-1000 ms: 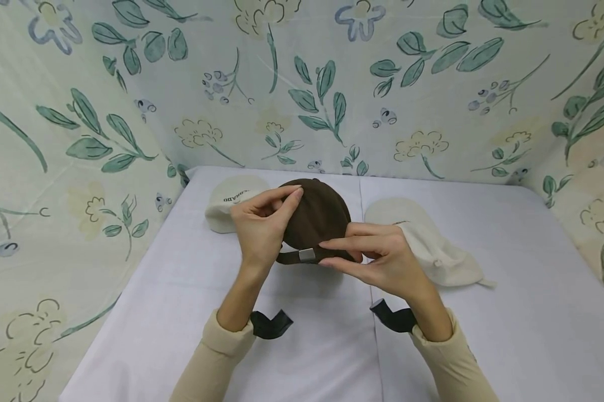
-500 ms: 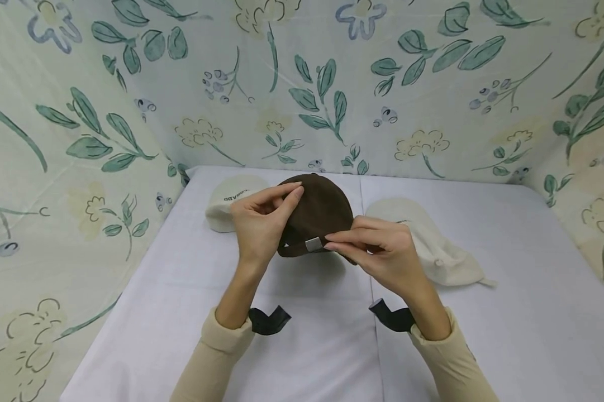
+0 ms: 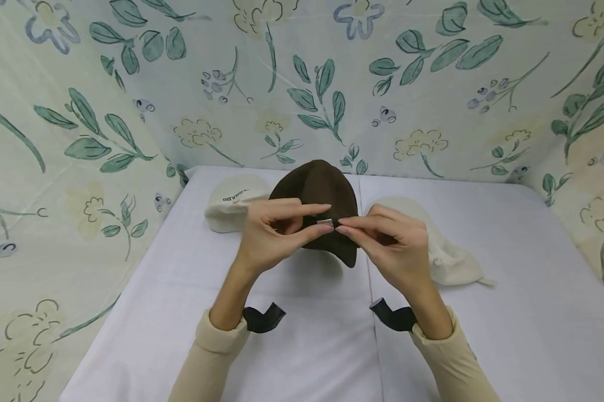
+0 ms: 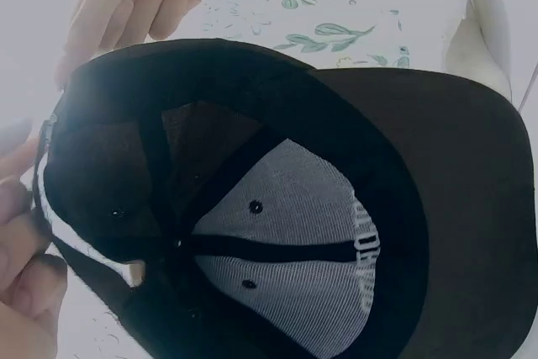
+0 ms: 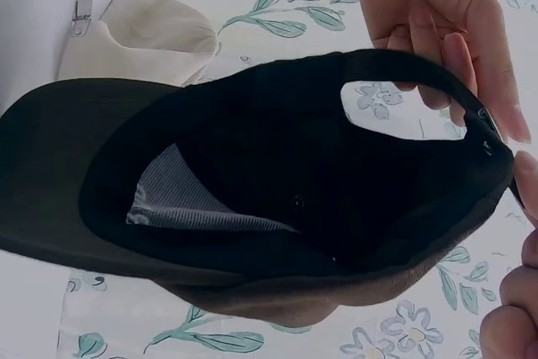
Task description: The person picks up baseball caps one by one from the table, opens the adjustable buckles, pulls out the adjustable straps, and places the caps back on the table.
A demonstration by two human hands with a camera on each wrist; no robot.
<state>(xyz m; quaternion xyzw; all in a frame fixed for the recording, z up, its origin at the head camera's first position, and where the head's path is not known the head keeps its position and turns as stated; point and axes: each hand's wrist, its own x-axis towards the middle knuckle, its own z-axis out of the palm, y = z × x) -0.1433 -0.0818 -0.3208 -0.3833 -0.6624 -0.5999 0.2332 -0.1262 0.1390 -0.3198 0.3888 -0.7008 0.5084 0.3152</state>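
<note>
Both hands hold a dark brown baseball cap (image 3: 327,187) in the air, its strap side towards the head camera. My right hand (image 3: 399,243) pinches the strap just right of the metal buckle (image 3: 324,222). At the buckle's left my left hand (image 3: 271,231) has its thumb at the lower edge and its straight index finger above, with the strap between. The wrist views show the cap's dark inside (image 4: 277,241), with a pale striped lining, and the brim (image 5: 67,174) pointing away from the hands. A gap shows between strap and crown in the right wrist view.
A cream cap (image 3: 231,204) with dark lettering lies at the back left of the white-covered table (image 3: 302,352). Another cream cap (image 3: 447,257) lies at the right, partly behind the right hand. Floral cloth (image 3: 261,84) hangs behind and at the sides.
My left hand has moved right from the cap's rim to the buckle. The cap has risen and tilted, so its strap faces differently. My right hand has lifted slightly, still pinching the strap.
</note>
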